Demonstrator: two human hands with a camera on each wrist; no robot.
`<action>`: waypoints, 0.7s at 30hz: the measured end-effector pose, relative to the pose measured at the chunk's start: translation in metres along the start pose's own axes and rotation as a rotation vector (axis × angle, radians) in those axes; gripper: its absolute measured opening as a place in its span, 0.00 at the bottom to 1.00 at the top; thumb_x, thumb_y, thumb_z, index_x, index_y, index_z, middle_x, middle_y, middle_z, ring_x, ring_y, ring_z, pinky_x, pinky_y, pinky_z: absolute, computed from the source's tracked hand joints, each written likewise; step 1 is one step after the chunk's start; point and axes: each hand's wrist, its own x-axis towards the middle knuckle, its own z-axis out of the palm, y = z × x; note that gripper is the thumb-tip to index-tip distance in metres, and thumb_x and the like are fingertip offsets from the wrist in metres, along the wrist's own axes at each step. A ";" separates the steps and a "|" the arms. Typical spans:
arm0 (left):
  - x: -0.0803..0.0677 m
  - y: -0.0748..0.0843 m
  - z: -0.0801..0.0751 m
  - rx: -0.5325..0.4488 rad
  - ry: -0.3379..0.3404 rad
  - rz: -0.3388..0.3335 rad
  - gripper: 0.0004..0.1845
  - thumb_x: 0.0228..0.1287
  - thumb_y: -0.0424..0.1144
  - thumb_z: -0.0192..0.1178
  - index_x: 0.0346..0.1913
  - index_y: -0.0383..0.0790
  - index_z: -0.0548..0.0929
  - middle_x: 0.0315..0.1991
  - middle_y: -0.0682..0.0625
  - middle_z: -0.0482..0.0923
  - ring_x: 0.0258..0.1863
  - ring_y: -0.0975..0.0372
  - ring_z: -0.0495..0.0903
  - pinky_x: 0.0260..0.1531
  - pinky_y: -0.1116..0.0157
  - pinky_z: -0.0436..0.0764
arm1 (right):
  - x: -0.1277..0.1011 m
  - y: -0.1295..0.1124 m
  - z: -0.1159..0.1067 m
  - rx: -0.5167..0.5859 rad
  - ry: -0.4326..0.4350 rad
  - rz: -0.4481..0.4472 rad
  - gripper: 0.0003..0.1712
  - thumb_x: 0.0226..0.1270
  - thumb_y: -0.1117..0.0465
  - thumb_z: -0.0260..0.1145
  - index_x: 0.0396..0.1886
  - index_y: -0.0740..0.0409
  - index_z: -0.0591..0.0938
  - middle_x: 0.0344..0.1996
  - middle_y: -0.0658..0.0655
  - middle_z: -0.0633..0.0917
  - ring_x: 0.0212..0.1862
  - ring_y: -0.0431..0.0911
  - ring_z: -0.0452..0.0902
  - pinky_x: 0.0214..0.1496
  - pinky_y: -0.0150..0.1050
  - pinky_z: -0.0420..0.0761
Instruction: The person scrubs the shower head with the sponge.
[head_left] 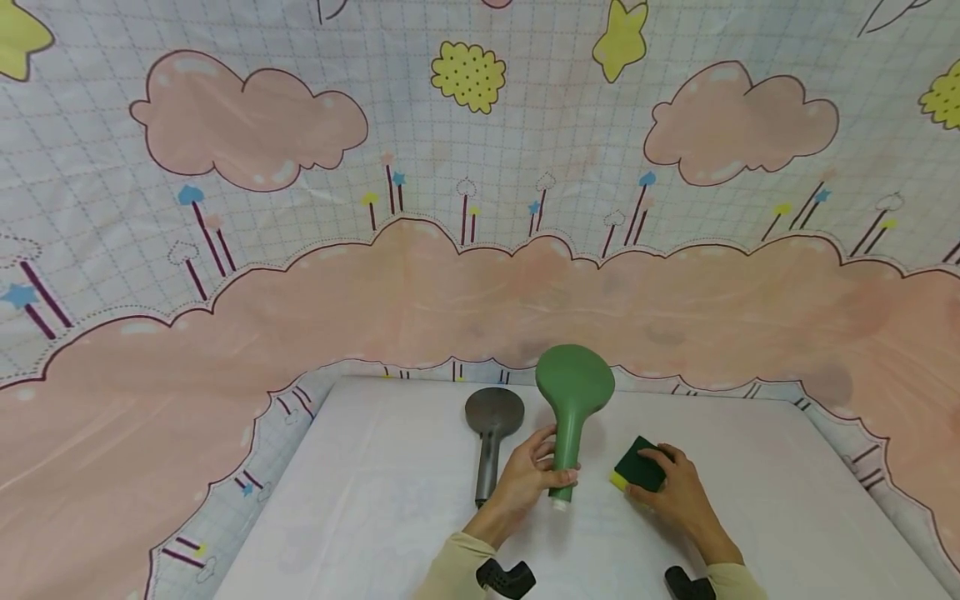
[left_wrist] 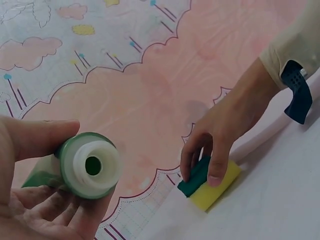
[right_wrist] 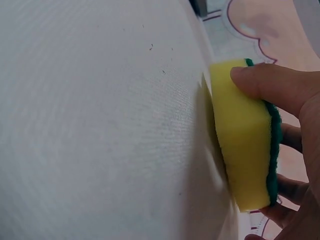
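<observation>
My left hand [head_left: 525, 473] grips a green shower head [head_left: 573, 379] by its handle, with the round head pointing away from me. In the left wrist view, the handle's open end shows a white hollow fitting [left_wrist: 111, 167] facing the camera. To the right, my right hand [head_left: 686, 493] pinches a sponge [head_left: 642, 467] with a yellow foam body and a dark green scouring layer. The right wrist view has the thumb on the yellow foam [right_wrist: 242, 145] and fingers at the green side. Whether the sponge touches the table cannot be told.
A dark grey shower head [head_left: 495, 410] lies on the white table [head_left: 360, 483], left of the green one. Behind the table hangs a patterned cloth [head_left: 480, 308] with pink clouds. Black straps [head_left: 507, 578] sit on both wrists.
</observation>
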 end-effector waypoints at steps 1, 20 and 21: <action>-0.001 0.001 -0.001 0.003 -0.002 0.003 0.41 0.55 0.21 0.65 0.72 0.38 0.64 0.55 0.39 0.79 0.48 0.52 0.86 0.47 0.60 0.84 | 0.000 0.000 0.000 -0.001 0.001 0.003 0.40 0.51 0.46 0.77 0.61 0.59 0.76 0.65 0.75 0.66 0.62 0.74 0.65 0.56 0.70 0.73; -0.013 0.014 -0.021 0.037 -0.018 0.049 0.42 0.55 0.22 0.65 0.74 0.39 0.62 0.59 0.38 0.77 0.52 0.49 0.83 0.48 0.63 0.83 | -0.001 -0.027 -0.025 0.039 0.108 -0.066 0.39 0.53 0.43 0.75 0.60 0.58 0.77 0.66 0.71 0.67 0.60 0.69 0.66 0.50 0.65 0.79; -0.013 0.015 -0.022 0.036 -0.018 0.049 0.42 0.55 0.22 0.66 0.74 0.39 0.62 0.59 0.37 0.76 0.53 0.49 0.83 0.48 0.63 0.83 | -0.001 -0.029 -0.026 0.042 0.114 -0.074 0.38 0.53 0.43 0.76 0.60 0.59 0.77 0.66 0.71 0.68 0.60 0.69 0.66 0.50 0.65 0.79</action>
